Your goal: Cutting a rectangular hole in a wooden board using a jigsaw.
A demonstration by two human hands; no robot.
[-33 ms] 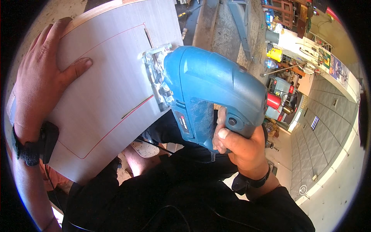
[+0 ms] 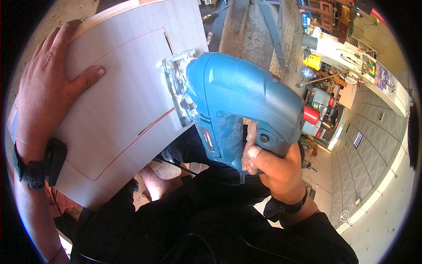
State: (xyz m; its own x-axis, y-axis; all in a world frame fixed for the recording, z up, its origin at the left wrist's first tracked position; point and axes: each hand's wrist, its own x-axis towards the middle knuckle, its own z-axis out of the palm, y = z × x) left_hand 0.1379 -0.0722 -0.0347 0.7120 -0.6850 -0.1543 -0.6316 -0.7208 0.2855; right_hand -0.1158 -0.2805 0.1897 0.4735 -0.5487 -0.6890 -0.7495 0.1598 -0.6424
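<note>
My right hand (image 2: 277,165) is wrapped round the handle of a blue jigsaw (image 2: 246,83). The jigsaw's dusty metal base plate (image 2: 178,90) lies against a pale grey wooden board (image 2: 118,97) near its right edge; the blade is hidden. On the board, a red pencil or pen outline (image 2: 127,152) marks a rectangle. A narrow slot (image 2: 168,42) runs along the outline near its upper right corner, and a short slit (image 2: 147,127) lies on its lower side. My left hand (image 2: 48,79) presses flat on the board's left part, fingers stretched and thumb apart.
A black cord (image 2: 176,165) runs below the board beside my legs. Beyond the board are a blue metal frame leg (image 2: 274,33) and a screwdriver-like yellow and black tool (image 2: 211,15). Shelves and a workbench with a yellow container (image 2: 312,62) and a red tank (image 2: 311,115) stand at the right.
</note>
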